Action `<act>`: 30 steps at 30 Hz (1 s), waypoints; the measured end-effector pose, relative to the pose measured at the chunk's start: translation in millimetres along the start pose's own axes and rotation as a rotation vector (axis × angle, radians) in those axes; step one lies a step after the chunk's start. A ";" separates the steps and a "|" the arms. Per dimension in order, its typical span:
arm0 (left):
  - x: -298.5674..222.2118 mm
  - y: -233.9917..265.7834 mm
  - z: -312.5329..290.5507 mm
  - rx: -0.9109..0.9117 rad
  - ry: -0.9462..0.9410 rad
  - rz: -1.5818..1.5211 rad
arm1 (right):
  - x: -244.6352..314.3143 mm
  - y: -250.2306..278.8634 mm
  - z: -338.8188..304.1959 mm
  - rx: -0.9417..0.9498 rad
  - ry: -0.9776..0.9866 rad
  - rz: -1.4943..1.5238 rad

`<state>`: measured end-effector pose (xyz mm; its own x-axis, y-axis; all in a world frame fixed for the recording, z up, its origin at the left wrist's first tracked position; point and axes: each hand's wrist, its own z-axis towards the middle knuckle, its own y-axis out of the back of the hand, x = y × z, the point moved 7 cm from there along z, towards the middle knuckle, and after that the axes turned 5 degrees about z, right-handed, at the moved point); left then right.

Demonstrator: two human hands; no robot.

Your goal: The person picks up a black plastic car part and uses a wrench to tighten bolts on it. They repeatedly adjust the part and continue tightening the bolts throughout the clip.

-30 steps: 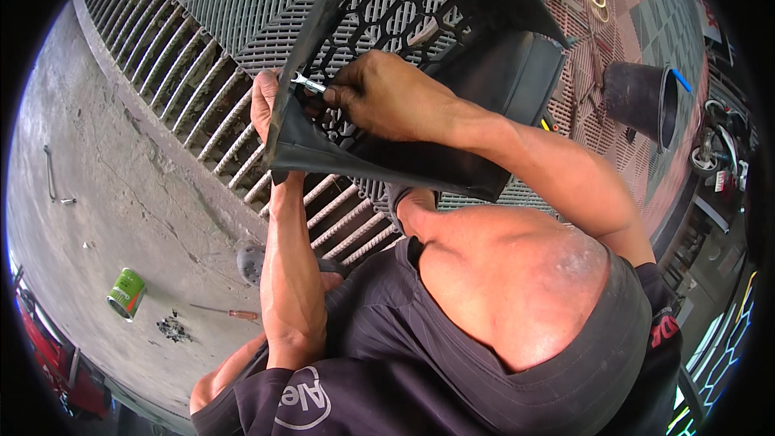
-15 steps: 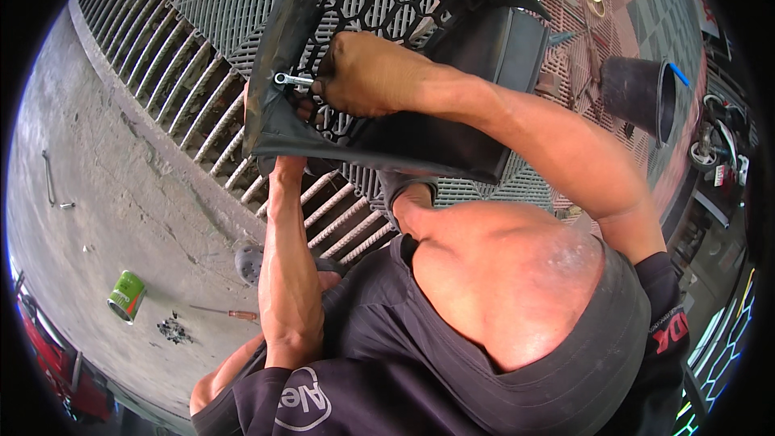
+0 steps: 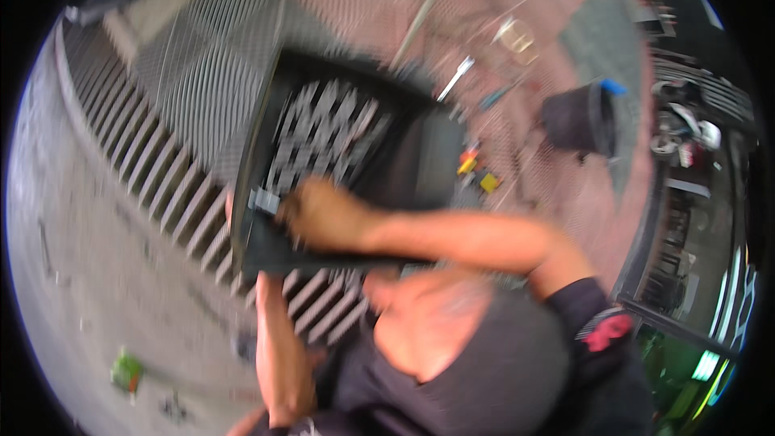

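The picture is smeared by motion. A black plastic box-like part (image 3: 420,169) with a slotted grille in its floor tilts in front of me. Inside its near left corner my right hand (image 3: 327,216) is closed around a metal wrench (image 3: 264,200). The wrench's bright end points at the part's left wall. My left hand (image 3: 229,208) reaches under the near edge and grips that wall from outside. Only a bit of its fingers shows past the wall; the part hides the rest.
A metal grate (image 3: 145,157) crosses the floor at left, beside concrete (image 3: 105,234) with a green can (image 3: 125,371). Right of the part lie a white-handled tool (image 3: 457,78), a yellow piece (image 3: 489,183) and a tape roll (image 3: 517,35). A black bucket (image 3: 577,121) stands farther right.
My view has swung, so the part and both hands sit lower in the picture. More floor shows beyond the part. My right hand still holds the wrench in the same corner.
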<state>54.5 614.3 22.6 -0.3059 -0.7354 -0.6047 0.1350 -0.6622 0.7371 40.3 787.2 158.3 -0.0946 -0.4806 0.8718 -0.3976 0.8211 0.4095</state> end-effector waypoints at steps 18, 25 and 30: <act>-20.7 -1.8 42.7 -0.085 0.658 -1.172 | -9.0 36.0 -20.8 0.043 -0.304 0.107; 65.8 123.9 76.6 -0.512 0.708 -0.903 | 92.5 138.0 -25.5 -0.541 0.082 0.407; 116.9 244.9 121.9 -0.555 0.478 -0.538 | 18.2 129.0 -25.3 -0.584 -0.131 0.646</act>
<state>-63.1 383.7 169.3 -0.0515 -0.2065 -0.9771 0.5592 -0.8166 0.1431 10.3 892.1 233.8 -0.2584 0.1302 0.9572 0.2967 0.9537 -0.0496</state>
